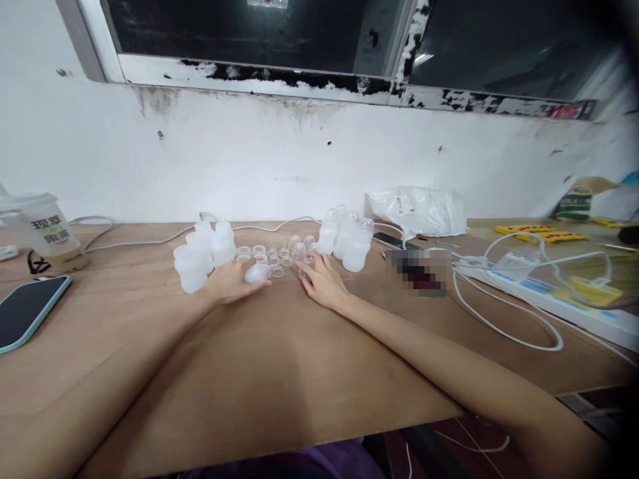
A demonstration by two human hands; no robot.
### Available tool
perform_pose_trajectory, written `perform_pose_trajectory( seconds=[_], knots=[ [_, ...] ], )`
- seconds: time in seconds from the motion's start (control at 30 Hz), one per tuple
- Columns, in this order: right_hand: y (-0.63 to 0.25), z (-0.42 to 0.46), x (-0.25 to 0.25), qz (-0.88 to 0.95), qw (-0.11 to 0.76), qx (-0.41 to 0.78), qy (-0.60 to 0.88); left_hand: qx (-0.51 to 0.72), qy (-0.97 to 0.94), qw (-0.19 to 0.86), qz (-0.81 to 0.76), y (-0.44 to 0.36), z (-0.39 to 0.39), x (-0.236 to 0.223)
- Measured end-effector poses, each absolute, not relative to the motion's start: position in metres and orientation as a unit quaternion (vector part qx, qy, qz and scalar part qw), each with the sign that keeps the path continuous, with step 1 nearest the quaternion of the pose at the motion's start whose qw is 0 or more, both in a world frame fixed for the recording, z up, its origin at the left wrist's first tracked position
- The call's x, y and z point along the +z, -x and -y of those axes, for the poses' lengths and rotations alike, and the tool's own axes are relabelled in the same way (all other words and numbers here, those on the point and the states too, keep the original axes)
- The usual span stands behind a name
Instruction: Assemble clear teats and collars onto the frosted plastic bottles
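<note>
My left hand rests low on the table, its thumb and fingers around a small frosted white bottle; part of it is hidden by the fingers. My right hand has thumb and fingers bent about a clear dome cap. Between and behind the hands are white rings, several clear teat-shaped pieces and more clear dome caps. Frosted white bottles stand in a group beyond my left hand. Past my right hand, another group of white bottles has clear domed tops.
A drink cup and a phone are at the left. On the right lie a white plastic bag, a blurred patch, a power strip and looping white cables. The wall closes off the table's back.
</note>
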State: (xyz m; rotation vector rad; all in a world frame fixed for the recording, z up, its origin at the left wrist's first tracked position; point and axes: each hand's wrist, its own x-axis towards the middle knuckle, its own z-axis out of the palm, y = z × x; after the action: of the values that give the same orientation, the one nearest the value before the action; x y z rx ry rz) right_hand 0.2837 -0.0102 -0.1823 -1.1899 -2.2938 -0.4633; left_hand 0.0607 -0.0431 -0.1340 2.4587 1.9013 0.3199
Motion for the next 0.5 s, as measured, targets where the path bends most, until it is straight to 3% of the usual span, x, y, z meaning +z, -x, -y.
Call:
perform_pose_trajectory(
  seconds=[0.17,0.3,0.4,0.5],
  knots=[
    [-0.285,0.002,-0.185,0.835,0.247,-0.180,0.457,0.076,-0.797,-0.017,-0.599,-0.065,0.046,-0.132],
    [-0.284,0.002,-0.182,0.825,0.288,-0.160,0.459,0.059,-0.812,-0.043,-0.579,-0.066,0.046,-0.133],
    [-0.275,0.014,-0.179,0.828,0.360,-0.074,0.424,0.050,-0.810,-0.064,-0.580,-0.070,0.049,-0.136],
    [-0.258,0.025,-0.178,0.861,0.347,0.082,0.363,0.048,-0.828,-0.096,-0.551,-0.079,0.054,-0.140]
  ],
)
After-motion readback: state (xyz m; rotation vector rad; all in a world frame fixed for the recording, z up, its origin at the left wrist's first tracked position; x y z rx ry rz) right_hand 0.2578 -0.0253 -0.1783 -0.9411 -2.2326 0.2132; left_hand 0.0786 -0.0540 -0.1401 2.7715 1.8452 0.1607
